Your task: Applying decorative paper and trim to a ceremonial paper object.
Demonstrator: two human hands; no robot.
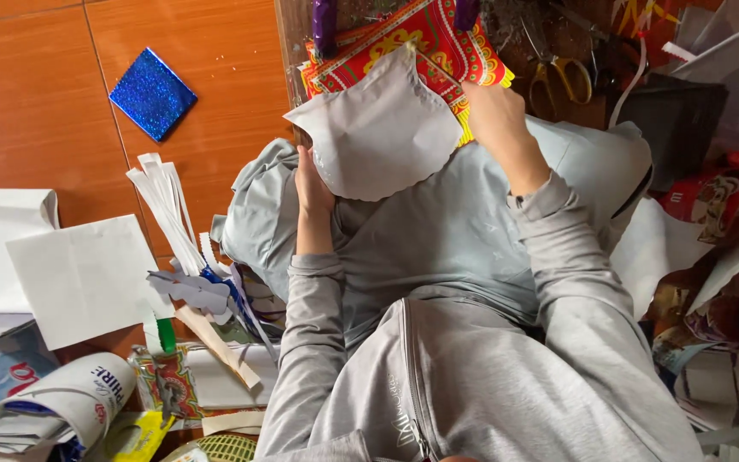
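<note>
Both hands hold one grey cut-out sheet (378, 128), a rounded, lobed piece with a matte, slightly creased surface, raised over the person's lap. The left hand (311, 184) grips its lower left edge; its fingers are curled behind the sheet and hidden, so only the thumb side shows. The right hand (493, 111) pinches the sheet's right edge, fingers closed on it and partly tucked behind.

Just behind the sheet lies a red and yellow patterned paper (434, 43) with a printed ornamental border (glossy, by the look of it). Beside it, yellow-handled scissors (562, 77) rest on a dark surface, their blades hard to make out in the clutter.

On the wood-grain floor (36, 111) lies a glittery blue square (153, 92), well apart from the hands. Nearer the left elbow, thin white paper strips (168, 214) fan out beside a plain white sheet (83, 278). The grey sleeves cover both forearms.
</note>
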